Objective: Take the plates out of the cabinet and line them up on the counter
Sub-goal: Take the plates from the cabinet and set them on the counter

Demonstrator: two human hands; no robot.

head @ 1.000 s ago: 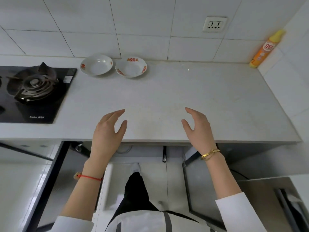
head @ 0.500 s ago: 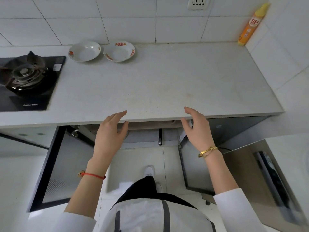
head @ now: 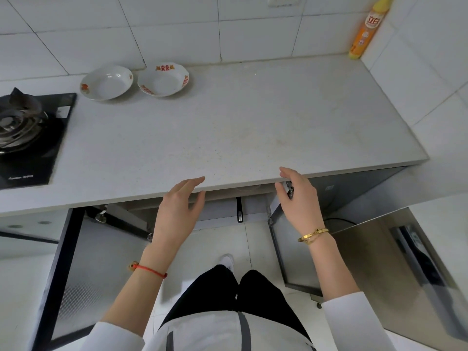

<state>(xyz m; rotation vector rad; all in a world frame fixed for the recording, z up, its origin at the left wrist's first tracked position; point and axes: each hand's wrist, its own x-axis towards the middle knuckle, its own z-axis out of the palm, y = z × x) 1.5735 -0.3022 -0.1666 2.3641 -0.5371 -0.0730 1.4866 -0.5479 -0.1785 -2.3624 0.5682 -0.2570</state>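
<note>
1. Grey stone counter (head: 228, 127) fills the view, front edge just above both hands.
2. Cabinet (head: 220, 214) below the counter, both doors swung wide: left door (head: 83, 274), right door (head: 296, 252). Inside is dark, can't see plates in there.
3. Gas hob (head: 27, 138) at far left of counter.
4. Left hand (head: 177, 214) at counter edge, fingers spread, loose, holding nothing.
5. Right hand (head: 298, 201) at the edge too, fingers curled open, empty.
6. Two plates at back by the wall, side by side, nearly touching: plain plate (head: 106, 82) on left, red-patterned plate (head: 163, 79) on right.
7. Yellow bottle (head: 364, 31) upright in far right corner.
</note>
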